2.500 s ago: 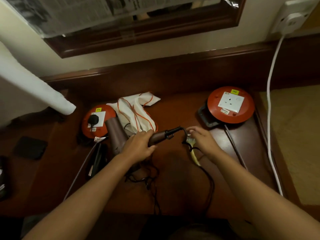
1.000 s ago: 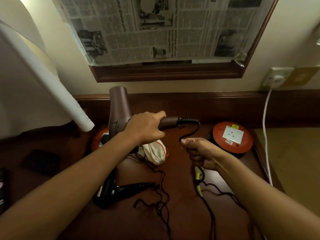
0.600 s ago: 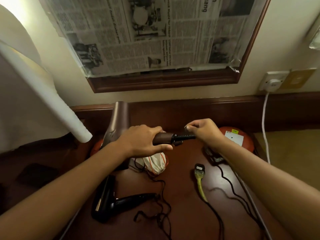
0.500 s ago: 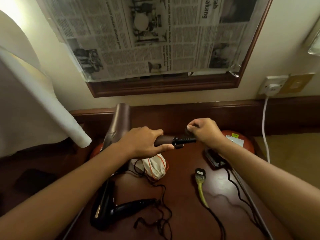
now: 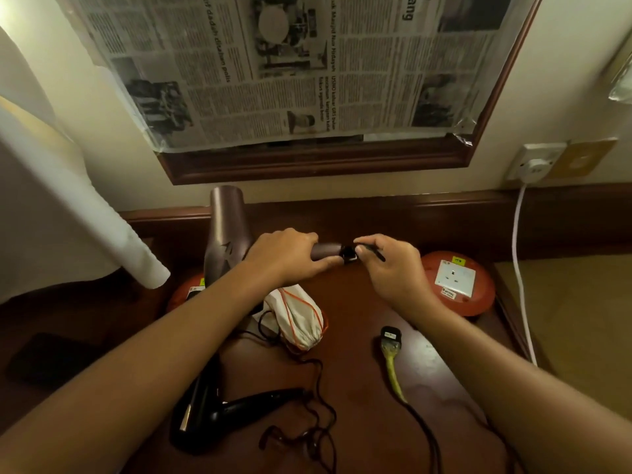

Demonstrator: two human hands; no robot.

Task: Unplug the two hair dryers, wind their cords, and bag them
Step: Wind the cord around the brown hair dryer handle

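A brown hair dryer (image 5: 224, 234) is held up above the desk, barrel pointing up. My left hand (image 5: 284, 256) grips its handle. My right hand (image 5: 390, 265) pinches its black cord (image 5: 376, 252) right at the handle's end. That cord's plug (image 5: 390, 335), with a yellow-green sleeve, lies loose on the dark wooden desk (image 5: 359, 354). A black hair dryer (image 5: 219, 410) lies at the front left, its thin cord (image 5: 314, 436) tangled beside it. A white drawstring bag (image 5: 301, 318) with orange lines sits bunched under my left wrist.
A red cable reel (image 5: 458, 285) with a white socket stands at the right, another red reel (image 5: 186, 292) at the left behind my arm. A white cable (image 5: 518, 268) runs down from a wall socket (image 5: 535, 162). A newspaper-covered frame (image 5: 290, 73) hangs above. White cloth (image 5: 68, 200) hangs left.
The brown dryer was lifted off the desk and its plug dropped. My right hand moved up from the plug to the cord at the handle's end and closed in on it.
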